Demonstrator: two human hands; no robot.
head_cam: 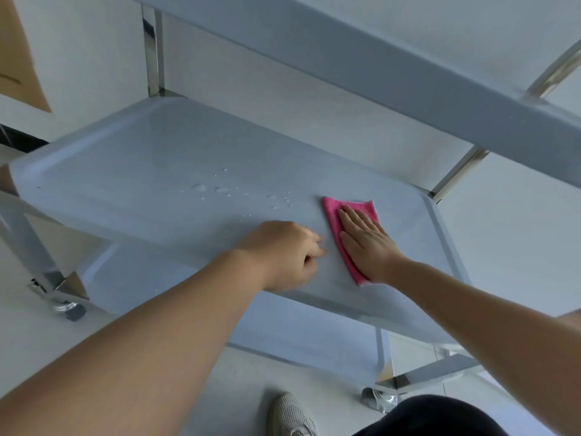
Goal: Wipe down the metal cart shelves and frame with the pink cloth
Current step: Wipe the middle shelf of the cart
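- The cart is standing on a pale floor, its shelves stacked one above another.
- I am reaching both arms onto the middle shelf, toward its right end.
- My left hand is resting on that shelf just left of the cloth, fingers curled in, gripping nothing I can see.
- My right hand is pressing flat on the cloth, fingers straight.
- The cloth is lying on the shelf under my palm.
- Drops are sitting on the shelf, left of the cloth.
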